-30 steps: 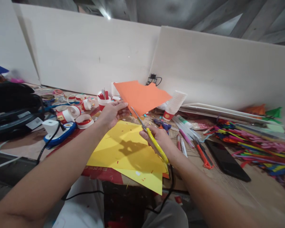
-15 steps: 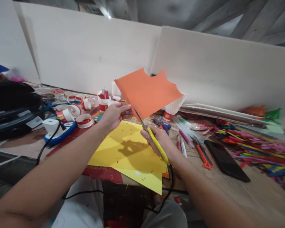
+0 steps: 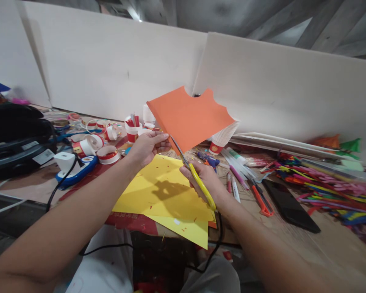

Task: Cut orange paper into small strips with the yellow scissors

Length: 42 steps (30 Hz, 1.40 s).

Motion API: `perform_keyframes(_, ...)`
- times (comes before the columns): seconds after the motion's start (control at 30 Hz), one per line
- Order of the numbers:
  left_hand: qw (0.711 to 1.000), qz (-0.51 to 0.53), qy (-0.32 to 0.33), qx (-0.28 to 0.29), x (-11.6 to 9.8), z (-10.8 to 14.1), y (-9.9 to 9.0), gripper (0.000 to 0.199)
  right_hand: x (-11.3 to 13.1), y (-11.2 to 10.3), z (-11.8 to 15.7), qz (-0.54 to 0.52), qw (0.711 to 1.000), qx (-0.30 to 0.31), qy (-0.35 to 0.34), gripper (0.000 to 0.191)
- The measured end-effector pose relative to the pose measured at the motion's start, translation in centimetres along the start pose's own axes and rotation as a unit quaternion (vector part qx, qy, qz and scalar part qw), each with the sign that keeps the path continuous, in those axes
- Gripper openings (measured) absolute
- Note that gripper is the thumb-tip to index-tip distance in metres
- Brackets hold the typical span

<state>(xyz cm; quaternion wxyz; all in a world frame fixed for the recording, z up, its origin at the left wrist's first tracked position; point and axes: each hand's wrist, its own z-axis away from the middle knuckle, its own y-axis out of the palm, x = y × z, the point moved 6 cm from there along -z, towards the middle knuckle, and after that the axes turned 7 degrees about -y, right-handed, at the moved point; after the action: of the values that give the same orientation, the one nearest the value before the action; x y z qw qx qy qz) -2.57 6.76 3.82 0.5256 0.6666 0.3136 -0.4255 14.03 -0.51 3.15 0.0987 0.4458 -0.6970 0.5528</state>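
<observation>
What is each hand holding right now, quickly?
Left hand: closed, pinching the orange paper by its edge.
Right hand: closed around the yellow-handled scissors, blades at the paper.

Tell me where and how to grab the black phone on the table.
Grip the black phone across its near end, pinching both long edges, probably best from above on the near side: it lies flat, with an orange-handled tool beside its left edge and colourful strips off its right. The right hand is nearer but holds yellow scissors.
</observation>
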Motion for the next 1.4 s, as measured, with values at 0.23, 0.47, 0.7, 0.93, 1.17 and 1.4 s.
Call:
perform_keyframes(0.23, 1.0, 0.002, 0.009, -0.018, -0.3, -0.4, -0.8, 0.013, -0.1, -0.1, -0.1, 0.013, 1.0, 0.009, 0.004, 0.039)
perform_keyframes(0.47, 1.0, 0.003, 0.011, -0.027, -0.4, -0.5, -1.1, 0.011, 0.2, 0.1, 0.2, -0.018, 0.999, 0.027, 0.004, 0.037)
perform_keyframes(0.7, 1.0, -0.014, 0.003, 0.007, 0.0, -0.2, -0.1, 0.011, 0.0, 0.2, 0.2, -0.035, 0.999, 0.027, 0.009, 0.038)
perform_keyframes(0.93, 1.0, -0.01, 0.002, 0.003, 0.0, -0.3, -0.2, 0.01, 0.1, 0.2, 0.2, -0.035, 0.999, 0.023, 0.009, 0.039)
perform_keyframes(1.17, 1.0, -0.013, -0.002, -0.002, 0.0, -0.3, -0.2, 0.01, 0.1, 0.3, 0.2, -0.036, 0.999, 0.022, 0.027, 0.04)
perform_keyframes(1.4, 1.0, -0.018, -0.005, 0.018, 0.3, -0.2, 0.2, 0.01, 0.0, 0.3, 0.2, -0.025, 0.999, 0.024, 0.011, 0.037)
